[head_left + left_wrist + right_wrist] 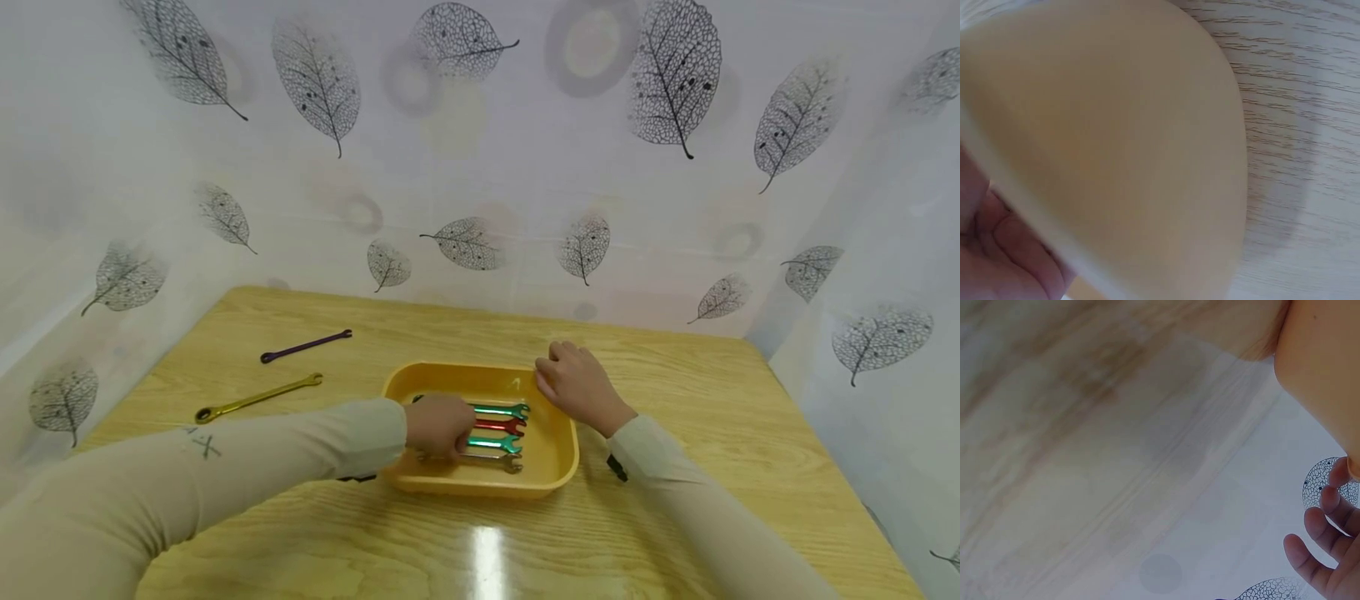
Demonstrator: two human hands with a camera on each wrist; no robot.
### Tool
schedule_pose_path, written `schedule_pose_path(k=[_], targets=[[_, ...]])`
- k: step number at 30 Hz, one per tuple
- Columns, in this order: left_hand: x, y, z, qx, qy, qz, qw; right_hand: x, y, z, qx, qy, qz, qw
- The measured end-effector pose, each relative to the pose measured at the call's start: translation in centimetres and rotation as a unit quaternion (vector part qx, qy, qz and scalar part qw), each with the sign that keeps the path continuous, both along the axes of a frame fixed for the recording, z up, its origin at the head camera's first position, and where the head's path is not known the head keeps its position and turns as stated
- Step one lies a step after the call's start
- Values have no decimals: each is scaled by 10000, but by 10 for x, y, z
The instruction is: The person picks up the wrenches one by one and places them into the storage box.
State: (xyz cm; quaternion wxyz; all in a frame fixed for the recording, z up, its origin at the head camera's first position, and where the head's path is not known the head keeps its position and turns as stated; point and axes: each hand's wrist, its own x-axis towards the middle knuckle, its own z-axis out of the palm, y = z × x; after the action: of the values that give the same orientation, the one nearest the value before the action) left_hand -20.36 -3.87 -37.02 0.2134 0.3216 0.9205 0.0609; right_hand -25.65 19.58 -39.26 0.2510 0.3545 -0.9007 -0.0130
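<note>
My left hand (441, 425) reaches into a yellow plastic tray (555, 454), over a row of wrenches lying side by side. A green wrench (501, 410), a red wrench (498, 426), a teal wrench (495, 444) and a silver wrench (487, 457) point their open jaws to the right. The hand covers their middles and left parts. Its fingers are curled, fingertips down by the teal and silver wrenches; whether they grip one I cannot tell. At the tray's far right corner my right hand (581, 385) pinches the rim, its other fingers spread loosely outside (1329, 550).
Left of the tray on the wood-grain table (675, 517) lie a purple wrench (306, 346) and, nearer, a gold wrench (258, 397). A pale curtain with leaf prints (480, 167) hangs behind the table and along both sides.
</note>
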Motion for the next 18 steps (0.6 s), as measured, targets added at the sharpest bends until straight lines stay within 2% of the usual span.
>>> schedule_pose_path(k=[12, 18], targets=[[4, 1, 9, -139, 42, 221, 9996, 0, 0, 1, -59, -166, -17, 9998], [2, 2, 6, -205, 202, 116, 9995, 0, 0, 0, -54, -185, -35, 9998]])
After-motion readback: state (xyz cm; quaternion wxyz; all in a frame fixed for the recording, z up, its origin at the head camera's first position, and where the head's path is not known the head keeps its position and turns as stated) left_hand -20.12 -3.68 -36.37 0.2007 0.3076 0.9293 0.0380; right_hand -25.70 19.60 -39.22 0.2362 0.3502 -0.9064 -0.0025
